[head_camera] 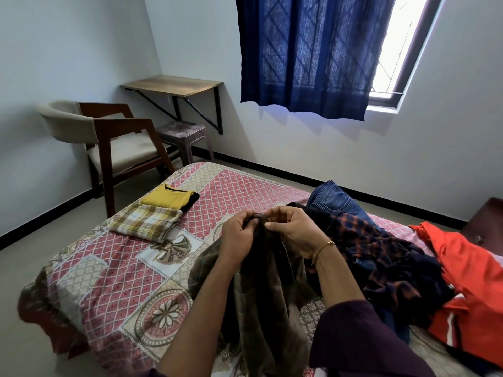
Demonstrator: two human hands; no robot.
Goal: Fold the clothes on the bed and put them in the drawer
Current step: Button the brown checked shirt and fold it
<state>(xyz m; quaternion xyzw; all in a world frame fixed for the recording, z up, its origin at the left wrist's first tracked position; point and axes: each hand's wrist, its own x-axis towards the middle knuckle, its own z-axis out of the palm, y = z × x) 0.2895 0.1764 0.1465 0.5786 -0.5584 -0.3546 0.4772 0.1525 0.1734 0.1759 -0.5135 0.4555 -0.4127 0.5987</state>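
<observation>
Brown checked cloth, a shirt (261,281), hangs from our two hands above the near edge of the bed (130,268). We pinch its top edge with the left hand (238,235) and the right hand (294,229), the fingers (269,225) of both curled closed on the fabric and almost touching each other. On the far left of the patterned bedspread lie two folded pieces: a yellow top (170,198) and, just beside it and nearer to us, a yellow-and-brown checked shirt (147,221). To our right the unfolded heap holds blue jeans (334,197), a navy-and-orange plaid shirt (381,257) and an orange garment (468,281), overlapping one another. Beyond the bed we see a wooden armchair (114,142), a wall-mounted bench (174,85), a plastic stool (182,134) under it, and a blue curtain (307,53).
</observation>
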